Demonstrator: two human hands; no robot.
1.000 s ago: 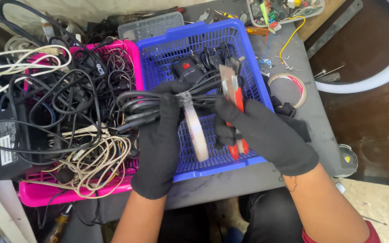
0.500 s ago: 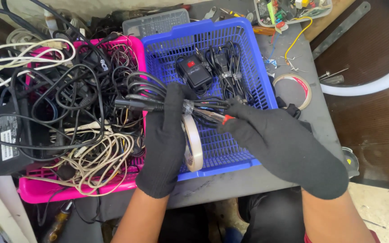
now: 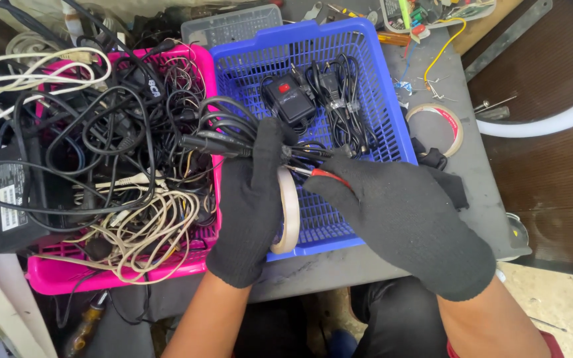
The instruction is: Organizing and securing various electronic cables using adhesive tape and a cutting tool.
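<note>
A bundle of looped black cable (image 3: 223, 129) sits over the seam between the two baskets, gathered in the left hand (image 3: 250, 199). That hand wears a black knit glove and rises from the bottom edge with the forearm almost upright, fingers curled shut around the bundle's neck. A roll of beige tape (image 3: 288, 211) hangs ringed over the same hand, just below the grip, in front of the near wall of the blue basket (image 3: 392, 113).

The right hand (image 3: 399, 212), gloved the same, comes in from the lower right with the wrist bent inward and the back of the hand facing up. Its fingers close on a tool with red handles (image 3: 326, 174), the tip meeting the cable just beside the left thumb.

Inside the blue basket lie a black power adapter with a red button (image 3: 288, 98) and a coiled black lead (image 3: 339, 99). Touching it on the left, the pink basket (image 3: 54, 275) overflows with tangled black and white cables. A second roll of tape (image 3: 436, 126) lies flat on the grey table (image 3: 459, 172), near the right side of the blue basket.
</note>
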